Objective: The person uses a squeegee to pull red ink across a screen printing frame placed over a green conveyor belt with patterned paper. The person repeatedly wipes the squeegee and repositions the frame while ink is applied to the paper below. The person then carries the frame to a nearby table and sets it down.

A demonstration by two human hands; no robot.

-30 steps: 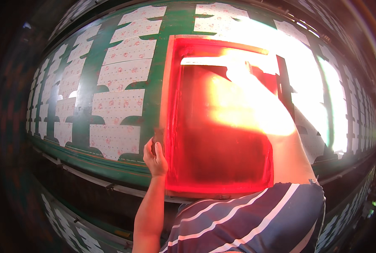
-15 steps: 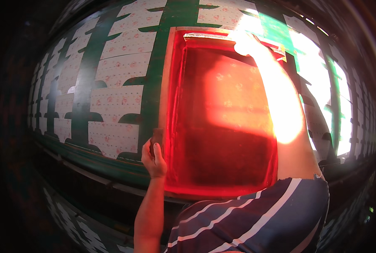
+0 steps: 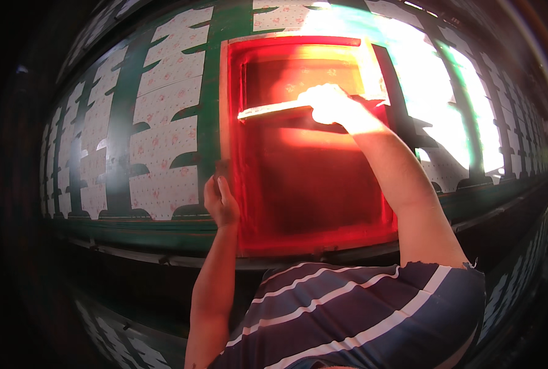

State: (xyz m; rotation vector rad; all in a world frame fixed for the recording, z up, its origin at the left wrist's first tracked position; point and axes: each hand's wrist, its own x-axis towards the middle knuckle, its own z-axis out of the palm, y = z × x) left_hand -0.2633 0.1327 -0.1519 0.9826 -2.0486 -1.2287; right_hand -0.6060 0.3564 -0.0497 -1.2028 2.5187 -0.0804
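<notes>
A screen-printing frame [image 3: 226,80] with red mesh [image 3: 311,200] lies flat in front of me. Across its upper part runs a long pale squeegee [image 3: 271,111], tilted slightly up to the right. My right hand [image 3: 330,103], washed out by bright sunlight, is closed over the squeegee near its middle. At the frame's left edge, my left hand [image 3: 223,204] is closed around a small dark handle [image 3: 222,167] at the frame's side. Through the mesh a few pale flower shapes show faintly near the top.
Rows of pale floral-printed pieces [image 3: 169,67] with curved cut-outs lie on a long green table [image 3: 121,141] to the left. More pieces [image 3: 403,55] glare in the sun at the right. The table's front edge [image 3: 132,237] runs just before me.
My right hand has drawn the squeegee from the far end of the frame toward me. My left hand stays at the frame's left side. The view has shifted slightly.
</notes>
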